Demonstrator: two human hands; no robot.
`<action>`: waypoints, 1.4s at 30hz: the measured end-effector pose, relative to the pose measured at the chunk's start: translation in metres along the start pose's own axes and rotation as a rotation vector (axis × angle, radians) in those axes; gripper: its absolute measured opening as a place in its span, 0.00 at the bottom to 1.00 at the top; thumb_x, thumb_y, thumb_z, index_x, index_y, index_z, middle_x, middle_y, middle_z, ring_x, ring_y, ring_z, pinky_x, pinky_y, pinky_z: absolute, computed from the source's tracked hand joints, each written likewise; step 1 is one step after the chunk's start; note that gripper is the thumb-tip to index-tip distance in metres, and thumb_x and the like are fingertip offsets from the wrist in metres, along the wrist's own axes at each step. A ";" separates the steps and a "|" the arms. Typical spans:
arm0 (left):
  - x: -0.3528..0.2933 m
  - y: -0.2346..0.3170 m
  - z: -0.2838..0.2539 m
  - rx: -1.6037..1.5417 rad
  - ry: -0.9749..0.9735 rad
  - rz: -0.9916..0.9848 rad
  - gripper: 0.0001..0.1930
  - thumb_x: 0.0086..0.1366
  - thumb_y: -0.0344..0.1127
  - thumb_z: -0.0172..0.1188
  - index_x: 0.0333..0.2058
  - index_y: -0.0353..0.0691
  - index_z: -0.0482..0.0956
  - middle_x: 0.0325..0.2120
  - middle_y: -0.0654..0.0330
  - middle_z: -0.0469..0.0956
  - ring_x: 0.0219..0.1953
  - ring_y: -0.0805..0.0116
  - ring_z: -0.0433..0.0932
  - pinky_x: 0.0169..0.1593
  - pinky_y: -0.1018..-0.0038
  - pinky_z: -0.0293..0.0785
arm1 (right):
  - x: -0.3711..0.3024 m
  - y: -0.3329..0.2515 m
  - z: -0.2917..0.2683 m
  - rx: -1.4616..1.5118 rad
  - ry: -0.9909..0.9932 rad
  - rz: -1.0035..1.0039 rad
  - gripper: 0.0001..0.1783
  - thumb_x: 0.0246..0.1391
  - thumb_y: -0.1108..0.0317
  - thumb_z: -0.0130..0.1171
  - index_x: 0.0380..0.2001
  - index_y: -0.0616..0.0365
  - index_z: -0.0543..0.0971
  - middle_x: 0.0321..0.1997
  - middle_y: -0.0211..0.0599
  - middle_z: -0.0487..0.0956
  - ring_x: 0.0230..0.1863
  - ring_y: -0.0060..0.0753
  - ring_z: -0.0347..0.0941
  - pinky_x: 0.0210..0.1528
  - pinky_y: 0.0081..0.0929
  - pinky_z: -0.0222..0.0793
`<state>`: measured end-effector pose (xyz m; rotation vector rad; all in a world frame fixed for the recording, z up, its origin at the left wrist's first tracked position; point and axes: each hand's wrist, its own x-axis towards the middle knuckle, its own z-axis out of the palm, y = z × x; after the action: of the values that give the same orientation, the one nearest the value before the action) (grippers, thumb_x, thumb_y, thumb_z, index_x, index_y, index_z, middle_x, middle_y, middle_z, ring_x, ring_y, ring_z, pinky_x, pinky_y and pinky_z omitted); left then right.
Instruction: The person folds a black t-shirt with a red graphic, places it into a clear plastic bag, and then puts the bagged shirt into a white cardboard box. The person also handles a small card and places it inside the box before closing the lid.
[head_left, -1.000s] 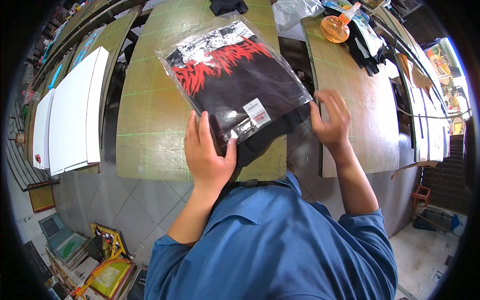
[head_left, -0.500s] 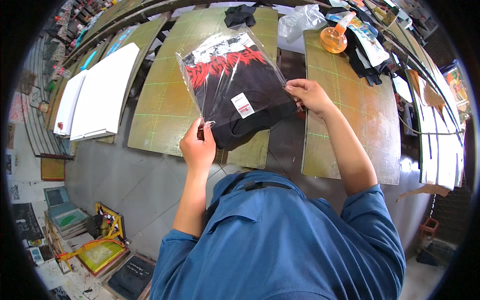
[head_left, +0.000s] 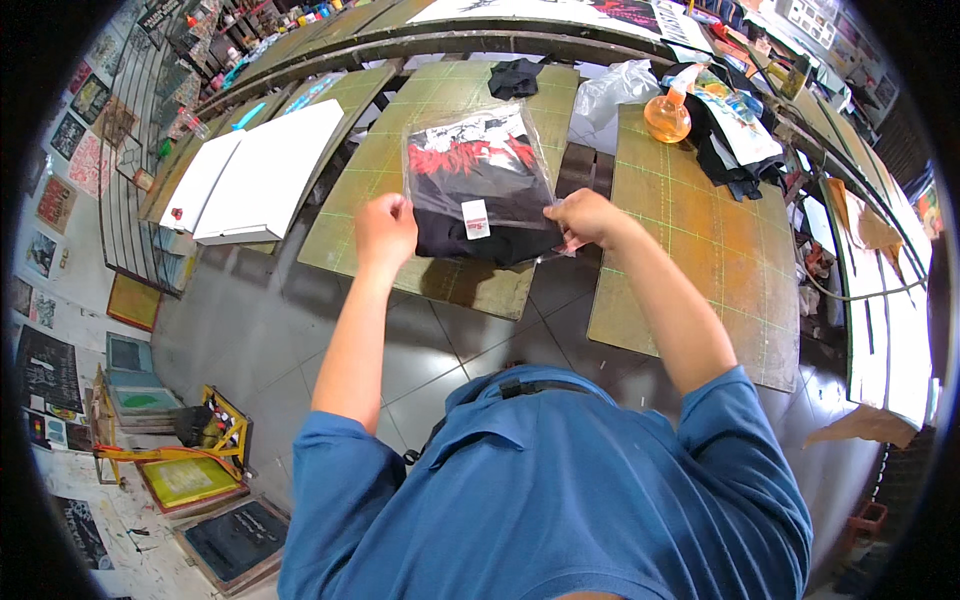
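Observation:
A folded black T-shirt [head_left: 440,195] with a red and white print lies inside a clear plastic bag [head_left: 545,160]. A small white label [head_left: 475,219] shows near its lower edge. My left hand [head_left: 387,235] is closed at the bag's left edge, thumb and fingertips pinched together there. At the lower right corner, my right hand [head_left: 588,218] pinches the plastic between thumb and fingers. The bag is held over the near part of a yellowish board marked with green grid lines [head_left: 350,225], and a shadow falls below it.
White flat boxes [head_left: 275,175] rest on the left. Another gridded board [head_left: 690,260] stands to the right, with an orange spray bottle [head_left: 668,115], crumpled clear plastic [head_left: 612,90] and dark cloth [head_left: 735,160] at its far end. A small black cloth [head_left: 514,79] lies beyond the bag.
The bag has gone from tilted to nearly level and sits lower against the board. My left hand has shifted up its left edge. The view has moved a little.

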<state>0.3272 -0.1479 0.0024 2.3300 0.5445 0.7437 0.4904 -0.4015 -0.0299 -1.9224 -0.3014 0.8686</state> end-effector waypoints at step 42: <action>0.178 0.182 -0.212 0.041 -0.175 -0.036 0.07 0.54 0.34 0.57 0.29 0.38 0.80 0.25 0.59 0.81 0.24 0.71 0.81 0.25 0.78 0.70 | -0.091 -0.284 -0.116 0.260 0.099 -0.465 0.05 0.52 0.67 0.53 0.26 0.53 0.69 0.21 0.25 0.72 0.18 0.14 0.65 0.22 0.16 0.63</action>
<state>0.3630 -0.0900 0.3271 2.3875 0.5261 0.5098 0.5475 -0.3870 0.2841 -1.5581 -0.5240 0.4755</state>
